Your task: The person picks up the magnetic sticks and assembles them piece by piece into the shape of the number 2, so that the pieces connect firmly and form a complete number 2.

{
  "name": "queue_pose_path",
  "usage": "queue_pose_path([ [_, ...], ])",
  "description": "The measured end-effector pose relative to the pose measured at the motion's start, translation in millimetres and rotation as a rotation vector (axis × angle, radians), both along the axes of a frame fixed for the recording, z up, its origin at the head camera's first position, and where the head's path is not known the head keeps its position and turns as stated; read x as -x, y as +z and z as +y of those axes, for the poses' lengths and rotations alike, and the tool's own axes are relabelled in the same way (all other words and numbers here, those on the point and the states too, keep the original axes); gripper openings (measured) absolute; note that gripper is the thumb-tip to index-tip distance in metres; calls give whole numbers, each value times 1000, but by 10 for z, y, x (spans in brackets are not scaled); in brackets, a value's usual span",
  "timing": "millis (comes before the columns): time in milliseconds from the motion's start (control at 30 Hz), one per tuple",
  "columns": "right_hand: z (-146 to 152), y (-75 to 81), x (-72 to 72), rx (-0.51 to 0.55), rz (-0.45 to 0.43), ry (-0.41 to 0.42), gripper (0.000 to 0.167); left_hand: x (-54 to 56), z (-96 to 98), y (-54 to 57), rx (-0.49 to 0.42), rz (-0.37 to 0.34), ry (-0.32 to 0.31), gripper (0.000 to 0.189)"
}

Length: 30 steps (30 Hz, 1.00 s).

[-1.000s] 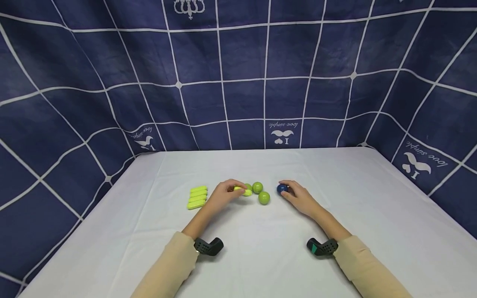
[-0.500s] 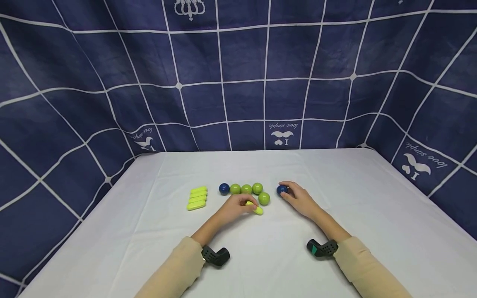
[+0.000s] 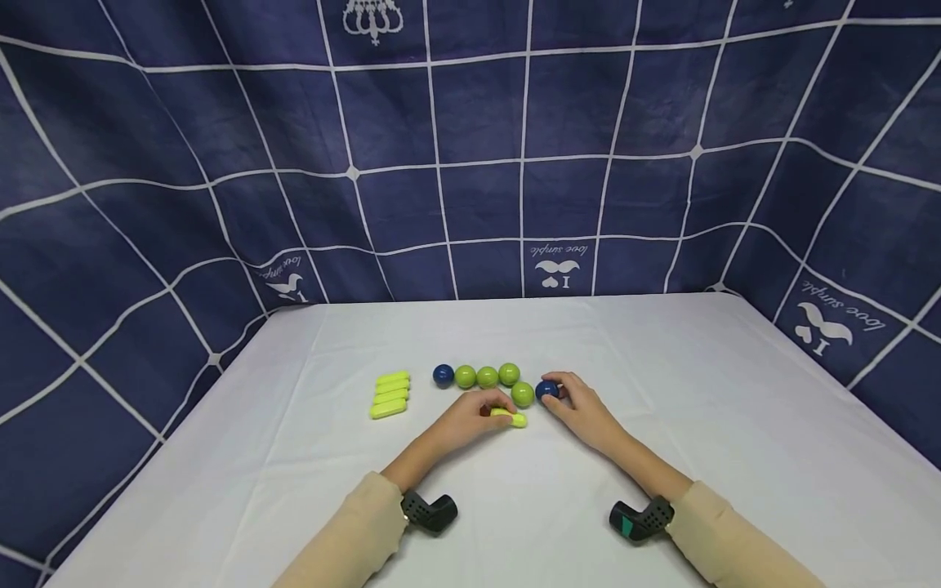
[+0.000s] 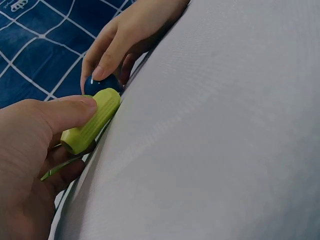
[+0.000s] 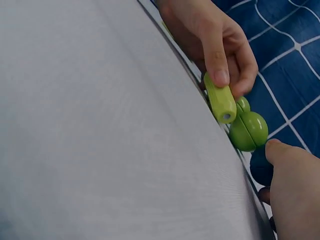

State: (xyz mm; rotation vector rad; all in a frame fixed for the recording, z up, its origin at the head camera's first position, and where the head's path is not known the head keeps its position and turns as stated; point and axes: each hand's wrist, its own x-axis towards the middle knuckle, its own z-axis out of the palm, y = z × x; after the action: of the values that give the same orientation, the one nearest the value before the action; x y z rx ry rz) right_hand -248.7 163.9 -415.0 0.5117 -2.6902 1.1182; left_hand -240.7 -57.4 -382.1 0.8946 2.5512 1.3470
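Observation:
My left hand (image 3: 470, 420) pinches a short yellow-green ribbed bar (image 4: 95, 122) between thumb and fingers, just on the near side of the balls. A small hole shows in the end of that bar (image 5: 220, 102) in the right wrist view. My right hand (image 3: 588, 412) grips a dark blue ball (image 3: 546, 389) on the white cloth, right beside the nearest green ball (image 3: 523, 394). Leftward from there runs a bent row of other green balls (image 3: 487, 376), ending in a second blue ball (image 3: 443, 376). The fingers' far sides are partly hidden.
Several yellow-green bars (image 3: 390, 394) lie side by side at the left of the row. A white cloth (image 3: 316, 490) covers the table. Dark blue checked curtains (image 3: 478, 196) stand behind and at both sides.
My left hand has moved right and towards me with the bar, uncovering the row of balls. My right hand has brought the blue ball left and nearer, up to the nearest green ball.

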Motion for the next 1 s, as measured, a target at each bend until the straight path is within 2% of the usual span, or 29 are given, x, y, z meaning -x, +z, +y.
queue_pose_path([
  [133, -22, -8, -68, 41, -19, -21, 40, 128, -8, -201, 20, 3, 2, 17],
  [367, -59, -3, -210, 116, -20, -22, 38, 147, -21, -225, 35, 16, -12, 21],
  [600, -40, 15, -218, 189, -21, 23, 39, 171, -29, -227, 84, 44, -51, 32],
  [833, -45, 15, -197, 144, -54, 94, 44, 155, -32, -206, 114, 101, -38, 29],
  [1000, -40, 22, -199, 99, -94, 92, 41, 144, -16, -211, 109, 110, -19, 25],
])
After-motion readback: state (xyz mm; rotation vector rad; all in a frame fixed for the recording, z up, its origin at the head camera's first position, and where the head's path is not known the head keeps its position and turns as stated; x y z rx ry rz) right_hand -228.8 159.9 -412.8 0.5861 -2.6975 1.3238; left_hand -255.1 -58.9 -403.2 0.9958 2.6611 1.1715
